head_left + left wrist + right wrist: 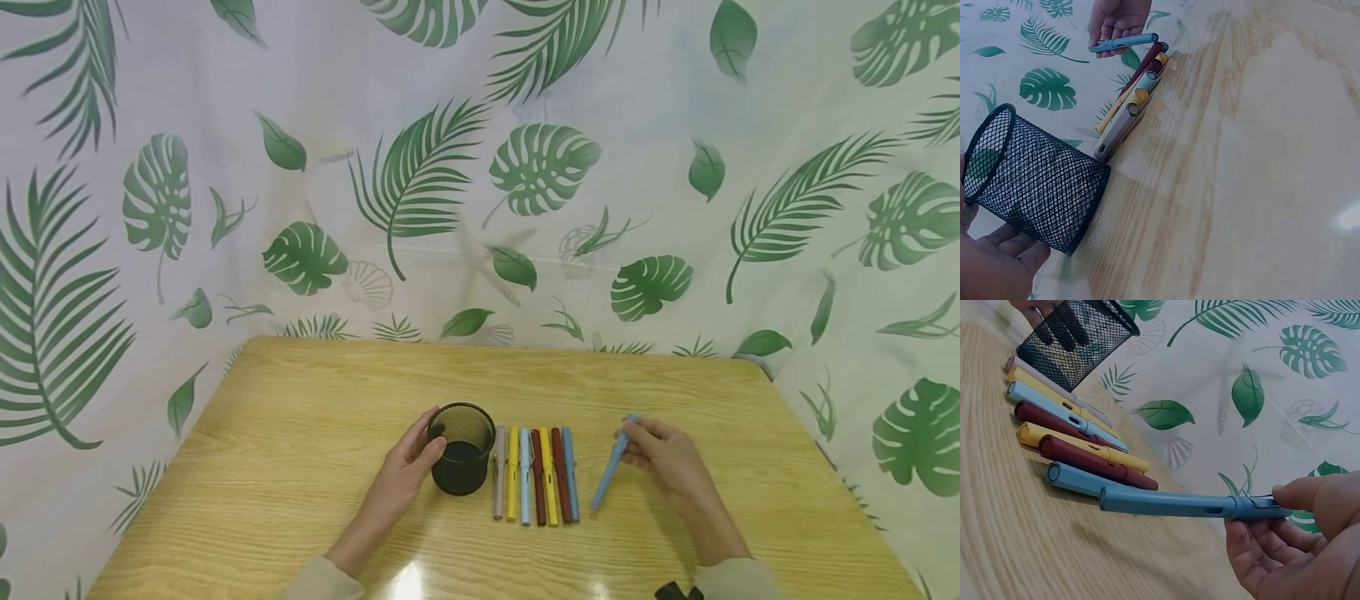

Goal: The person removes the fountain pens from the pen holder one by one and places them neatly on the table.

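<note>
My left hand [408, 462] grips the black mesh pen holder [459, 479], thumb at the near rim and fingers round its left side. The holder stands upright, and no pens show inside it. In my right hand [670, 458] a blue pen [611, 475] is pinched near its clip end, its other end slanting down toward the table. Between the hands lies a row of pens side by side: a greyish-pink pen [499, 475] next to the holder, then yellow [513, 475], light blue [526, 479], dark red, yellow, dark red, and a blue pen [572, 475] on the right.
The wooden table [315, 417] runs to a white cloth backdrop [450, 275] printed with green leaves, behind and at both sides. A small black object [678, 592] shows at the bottom edge near the right sleeve [738, 579].
</note>
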The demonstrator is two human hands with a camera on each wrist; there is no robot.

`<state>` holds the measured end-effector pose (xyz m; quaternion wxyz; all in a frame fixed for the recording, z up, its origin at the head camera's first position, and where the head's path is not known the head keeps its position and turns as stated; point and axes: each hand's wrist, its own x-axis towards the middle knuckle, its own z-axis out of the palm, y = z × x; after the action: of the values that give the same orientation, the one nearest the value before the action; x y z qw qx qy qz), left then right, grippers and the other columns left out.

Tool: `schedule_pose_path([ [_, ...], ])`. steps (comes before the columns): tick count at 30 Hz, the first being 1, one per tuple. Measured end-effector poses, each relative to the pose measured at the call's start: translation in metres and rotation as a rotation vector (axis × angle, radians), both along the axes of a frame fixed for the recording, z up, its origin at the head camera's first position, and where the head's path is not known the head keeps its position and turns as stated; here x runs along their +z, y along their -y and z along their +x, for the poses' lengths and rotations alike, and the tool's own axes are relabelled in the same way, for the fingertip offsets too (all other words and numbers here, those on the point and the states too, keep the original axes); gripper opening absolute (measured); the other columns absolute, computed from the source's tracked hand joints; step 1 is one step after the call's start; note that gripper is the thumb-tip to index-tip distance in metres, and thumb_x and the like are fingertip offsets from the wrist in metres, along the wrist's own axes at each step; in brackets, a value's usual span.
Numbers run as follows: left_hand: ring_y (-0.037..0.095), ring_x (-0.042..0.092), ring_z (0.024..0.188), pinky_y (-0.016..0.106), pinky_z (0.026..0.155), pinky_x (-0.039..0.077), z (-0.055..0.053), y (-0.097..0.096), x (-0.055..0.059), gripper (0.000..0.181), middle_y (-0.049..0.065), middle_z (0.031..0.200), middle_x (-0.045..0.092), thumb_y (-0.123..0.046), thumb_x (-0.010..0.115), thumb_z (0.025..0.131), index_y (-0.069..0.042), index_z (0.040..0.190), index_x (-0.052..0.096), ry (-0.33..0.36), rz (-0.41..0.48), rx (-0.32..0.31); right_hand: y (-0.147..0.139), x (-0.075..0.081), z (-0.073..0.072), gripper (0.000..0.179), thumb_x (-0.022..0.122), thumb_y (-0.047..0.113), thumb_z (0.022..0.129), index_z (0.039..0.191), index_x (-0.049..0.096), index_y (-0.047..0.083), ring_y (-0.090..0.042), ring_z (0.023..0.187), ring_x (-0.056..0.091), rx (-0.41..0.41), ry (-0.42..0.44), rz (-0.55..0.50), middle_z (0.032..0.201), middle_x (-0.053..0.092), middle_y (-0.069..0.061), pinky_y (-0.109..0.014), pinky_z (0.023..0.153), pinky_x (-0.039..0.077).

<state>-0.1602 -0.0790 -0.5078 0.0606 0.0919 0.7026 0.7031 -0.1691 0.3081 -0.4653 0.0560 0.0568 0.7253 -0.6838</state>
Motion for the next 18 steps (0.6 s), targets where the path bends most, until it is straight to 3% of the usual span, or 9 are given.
schedule_pose_path([
  [14,0.039,0.036,0.148,0.057,0.119,0.03,-0.001,0.0,-0.002,0.064,0.023,0.158,0.042,-0.03,0.059,0.107,-0.015,0.163,0.033,-0.002,0.003,-0.004,0.013,-0.006,-0.005,0.057,0.057,0.016,0.108,0.146,0.037,-0.022,-0.014,0.093,0.067,0.025,0.053,0.179,0.12,0.064,-0.022,-0.033,0.085,0.06],
  [18,0.039,0.036,0.148,0.057,0.12,0.029,-0.001,0.0,-0.002,0.063,0.024,0.158,0.041,-0.031,0.059,0.107,-0.016,0.163,0.033,0.003,0.008,-0.005,0.017,-0.009,-0.007,0.058,0.058,0.015,0.107,0.145,0.037,-0.023,-0.014,0.091,0.068,-0.001,0.051,0.221,0.121,0.065,-0.026,-0.035,0.083,0.061],
])
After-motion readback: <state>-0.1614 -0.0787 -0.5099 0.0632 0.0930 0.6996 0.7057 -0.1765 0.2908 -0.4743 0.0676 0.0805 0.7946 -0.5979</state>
